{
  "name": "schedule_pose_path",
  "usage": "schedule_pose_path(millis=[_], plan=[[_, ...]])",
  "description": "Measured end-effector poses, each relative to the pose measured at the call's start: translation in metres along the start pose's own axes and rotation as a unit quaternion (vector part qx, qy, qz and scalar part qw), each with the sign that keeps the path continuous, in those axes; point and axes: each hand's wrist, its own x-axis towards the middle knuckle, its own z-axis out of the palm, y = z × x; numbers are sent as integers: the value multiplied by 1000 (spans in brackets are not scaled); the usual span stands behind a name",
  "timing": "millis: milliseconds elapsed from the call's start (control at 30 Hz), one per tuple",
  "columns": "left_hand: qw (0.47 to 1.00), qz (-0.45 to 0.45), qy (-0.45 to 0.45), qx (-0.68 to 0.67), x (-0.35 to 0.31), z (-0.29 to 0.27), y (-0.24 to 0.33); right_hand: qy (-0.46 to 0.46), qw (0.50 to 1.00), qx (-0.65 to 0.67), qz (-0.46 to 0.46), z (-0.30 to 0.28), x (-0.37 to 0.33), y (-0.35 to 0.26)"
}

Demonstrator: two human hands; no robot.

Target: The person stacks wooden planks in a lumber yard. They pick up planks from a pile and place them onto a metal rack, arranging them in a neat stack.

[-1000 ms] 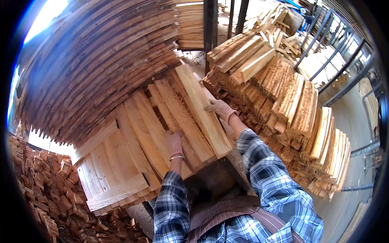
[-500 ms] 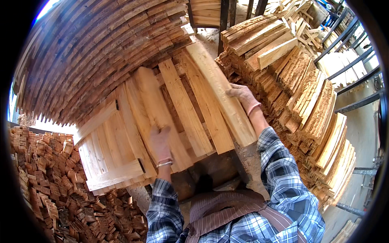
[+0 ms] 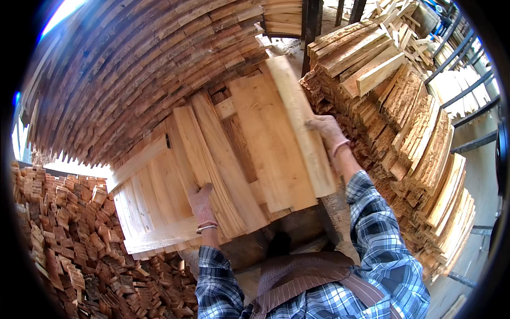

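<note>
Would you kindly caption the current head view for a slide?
Left hand over a row of boards, right hand at the edge of the rightmost board, wood blocks heaped lower left.

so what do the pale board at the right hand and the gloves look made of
Board: wood, apparently bare, given its pale tan, unglossy face. Gloves: probably knitted fabric, judging by the matt pinkish surface and snug cuffs; exact fibre unclear.

riding high on the head, the left fisheye stares down at the boards [image 3: 273, 143], close in! plaid sleeves [image 3: 374, 226] stretch in from the lower edge.
</note>
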Motion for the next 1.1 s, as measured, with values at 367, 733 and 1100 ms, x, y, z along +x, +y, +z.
schedule_pose_path(millis=[367,733,1100], plan=[[1000,15,10,5,15,-10,-38,76,801,-582,-116,112,-11,-32],[999,25,15,27,22,-7,-47,130,758,-634,-85,8,-4,-25],[995,65,43,67,23,-5,-48,143,929,-335,-63,33,97,9]])
